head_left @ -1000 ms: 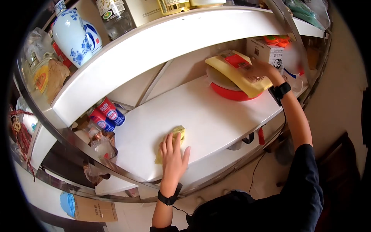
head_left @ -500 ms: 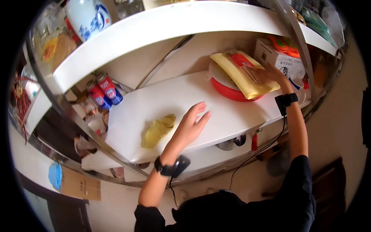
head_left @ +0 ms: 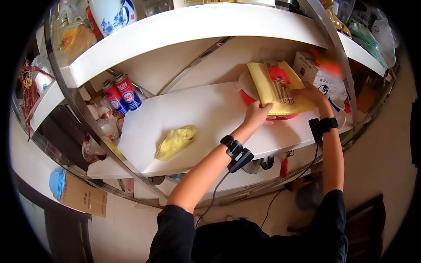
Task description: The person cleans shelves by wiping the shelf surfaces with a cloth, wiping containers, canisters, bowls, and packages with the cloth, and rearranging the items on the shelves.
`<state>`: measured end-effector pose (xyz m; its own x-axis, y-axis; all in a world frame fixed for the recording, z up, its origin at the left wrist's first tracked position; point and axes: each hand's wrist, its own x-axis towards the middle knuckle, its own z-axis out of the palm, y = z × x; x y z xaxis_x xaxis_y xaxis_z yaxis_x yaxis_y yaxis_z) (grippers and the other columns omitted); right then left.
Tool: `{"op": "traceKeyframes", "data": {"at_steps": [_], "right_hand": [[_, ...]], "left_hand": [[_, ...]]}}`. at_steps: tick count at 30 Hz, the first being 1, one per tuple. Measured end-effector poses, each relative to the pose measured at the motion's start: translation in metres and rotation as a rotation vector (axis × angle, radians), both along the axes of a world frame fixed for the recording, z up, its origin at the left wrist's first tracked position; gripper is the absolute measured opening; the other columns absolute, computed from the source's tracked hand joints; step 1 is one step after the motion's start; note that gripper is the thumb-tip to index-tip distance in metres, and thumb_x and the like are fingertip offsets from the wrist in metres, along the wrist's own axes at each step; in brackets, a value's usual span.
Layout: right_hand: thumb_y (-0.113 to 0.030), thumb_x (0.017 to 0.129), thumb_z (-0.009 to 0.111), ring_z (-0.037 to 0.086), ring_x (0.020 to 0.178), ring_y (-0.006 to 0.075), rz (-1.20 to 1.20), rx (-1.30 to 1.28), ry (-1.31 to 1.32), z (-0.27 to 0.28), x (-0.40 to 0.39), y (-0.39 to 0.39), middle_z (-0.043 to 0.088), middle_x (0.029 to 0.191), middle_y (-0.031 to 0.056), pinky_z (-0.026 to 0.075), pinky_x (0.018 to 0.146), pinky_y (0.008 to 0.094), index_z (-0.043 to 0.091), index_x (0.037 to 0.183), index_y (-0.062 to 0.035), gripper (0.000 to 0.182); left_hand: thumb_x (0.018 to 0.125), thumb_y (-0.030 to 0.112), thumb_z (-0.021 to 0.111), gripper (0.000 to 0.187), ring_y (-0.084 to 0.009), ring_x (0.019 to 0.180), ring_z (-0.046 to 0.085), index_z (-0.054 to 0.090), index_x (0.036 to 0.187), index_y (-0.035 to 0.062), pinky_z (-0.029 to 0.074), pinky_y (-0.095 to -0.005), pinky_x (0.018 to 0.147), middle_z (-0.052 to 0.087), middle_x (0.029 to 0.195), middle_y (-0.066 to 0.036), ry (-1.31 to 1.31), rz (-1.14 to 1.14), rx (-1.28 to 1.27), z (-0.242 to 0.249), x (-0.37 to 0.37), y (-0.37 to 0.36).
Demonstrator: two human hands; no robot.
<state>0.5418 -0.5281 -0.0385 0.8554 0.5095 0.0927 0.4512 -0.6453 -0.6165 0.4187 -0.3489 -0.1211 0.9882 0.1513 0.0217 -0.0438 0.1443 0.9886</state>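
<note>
A yellow flat package (head_left: 265,90) rests tilted on a red bowl-like container (head_left: 249,99) at the right of the shelf. On top of the package lies a clear packet with a red label (head_left: 279,75) and thin sticks inside. My left hand (head_left: 258,115) grips the package's near left edge, thumb on top and fingers underneath. At its right side my right hand (head_left: 313,94) closes on the package, its fingertips partly hidden. A crumpled yellow cloth (head_left: 175,142) lies on the white shelf (head_left: 210,118) left of my hands.
Two red-and-blue spray cans (head_left: 128,92) stand at the shelf's left end. Behind my right hand is a white printed box (head_left: 309,68), with a blurred orange thing (head_left: 330,65) near it. A metal post (head_left: 340,57) and an upper shelf (head_left: 197,24) frame the space.
My left hand has moved right from over the shelf and taken hold of the package. The package has turned slightly. My right hand has stayed at its right side.
</note>
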Motion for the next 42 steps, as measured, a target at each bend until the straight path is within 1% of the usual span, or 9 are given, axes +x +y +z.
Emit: {"op": "traceKeyframes", "data": {"at_steps": [8,14,15,18,20,22,29,38,42], "right_hand": [[-0.036,0.073,0.064,0.057,0.1,0.035,0.02,-0.034,-0.57,-0.031,0.038,0.011,0.052,0.116,0.0239,0.048,0.081,0.0379,0.044,0.123,0.002,0.066],[-0.036,0.082,0.057,0.056,0.101,0.0327,0.02,-0.126,-0.155,-0.002,0.01,0.005,0.058,0.108,0.0227,0.044,0.083,0.0376,0.048,0.115,0.0042,0.053],[-0.032,0.083,0.056,0.062,0.091,0.0291,0.102,-0.063,-0.398,-0.033,0.043,-0.001,0.061,0.1,0.0218,0.048,0.072,0.036,0.051,0.11,0.0055,0.046],[-0.03,0.081,0.059,0.065,0.074,0.0253,0.06,-0.08,0.037,-0.026,0.032,-0.002,0.063,0.09,0.0204,0.05,0.059,0.0324,0.055,0.104,0.0058,0.043],[-0.031,0.078,0.062,0.062,0.057,0.0199,-0.053,-0.205,-0.003,-0.028,0.039,-0.002,0.063,0.083,0.0181,0.047,0.048,0.0292,0.057,0.1,0.0056,0.043],[-0.033,0.077,0.062,0.06,0.054,0.0197,-0.1,-0.24,0.034,-0.01,0.011,0.005,0.063,0.083,0.018,0.047,0.046,0.0295,0.056,0.103,0.0054,0.047],[-0.04,0.082,0.056,0.057,0.095,0.0216,-0.111,0.002,0.024,-0.012,0.007,0.006,0.06,0.103,0.0168,0.044,0.08,0.0311,0.049,0.119,0.0036,0.057],[-0.051,0.083,0.057,0.051,0.106,0.0167,-0.007,0.409,0.176,-0.024,0.016,0.024,0.052,0.121,0.0129,0.042,0.087,0.0283,0.041,0.13,-0.0053,0.068],[-0.041,0.087,0.056,0.051,0.106,0.0153,0.179,0.49,0.222,-0.034,0.037,0.028,0.052,0.119,0.0102,0.042,0.086,0.0263,0.035,0.134,-0.0071,0.062]], "left_hand": [[0.088,0.019,0.053,0.031,-0.0213,0.09,0.06,0.048,0.111,-0.0011,0.055,-0.0328,0.068,0.056,0.105,-0.012,-0.068,-0.015,-0.012,0.009,-0.004,0.007],[0.083,0.019,0.056,0.036,-0.0217,0.082,0.062,0.045,0.105,-0.0084,0.057,-0.0316,0.056,0.054,0.101,-0.015,-0.095,0.08,-0.044,0.01,-0.001,0.009],[0.083,0.02,0.057,0.039,-0.0226,0.079,0.062,0.044,0.105,-0.0093,0.057,-0.0311,0.053,0.055,0.1,-0.016,-0.116,0.119,0.047,0.015,0.001,0.013],[0.082,0.019,0.058,0.035,-0.0267,0.074,0.064,0.049,0.098,-0.0108,0.055,-0.0326,0.054,0.06,0.089,-0.02,-0.137,0.148,0.172,0.019,0.017,0.025],[0.082,0.022,0.059,0.032,-0.0196,0.07,0.063,0.057,0.087,-0.0092,0.05,-0.0305,0.058,0.063,0.075,-0.013,-0.163,0.295,0.679,0.018,0.032,0.038],[0.079,0.02,0.059,0.03,-0.0185,0.068,0.062,0.059,0.084,-0.0095,0.047,-0.0307,0.059,0.063,0.071,-0.012,-0.258,0.252,0.687,0.036,0.022,0.037],[0.075,0.013,0.058,0.025,-0.0168,0.068,0.061,0.06,0.085,-0.0097,0.046,-0.0301,0.062,0.064,0.074,-0.012,-0.286,0.124,0.443,0.031,0.038,0.041],[0.076,-0.005,0.049,0.06,-0.0227,0.079,0.056,0.026,0.131,-0.0007,0.048,-0.0348,0.065,0.053,0.094,-0.016,-0.596,0.198,0.358,-0.006,0.07,0.004],[0.073,0.0,0.052,0.059,-0.0376,0.1,0.052,0.028,0.127,-0.0057,0.043,-0.0385,0.083,0.05,0.105,-0.028,-0.534,0.151,0.498,0.005,0.062,-0.01]]}}
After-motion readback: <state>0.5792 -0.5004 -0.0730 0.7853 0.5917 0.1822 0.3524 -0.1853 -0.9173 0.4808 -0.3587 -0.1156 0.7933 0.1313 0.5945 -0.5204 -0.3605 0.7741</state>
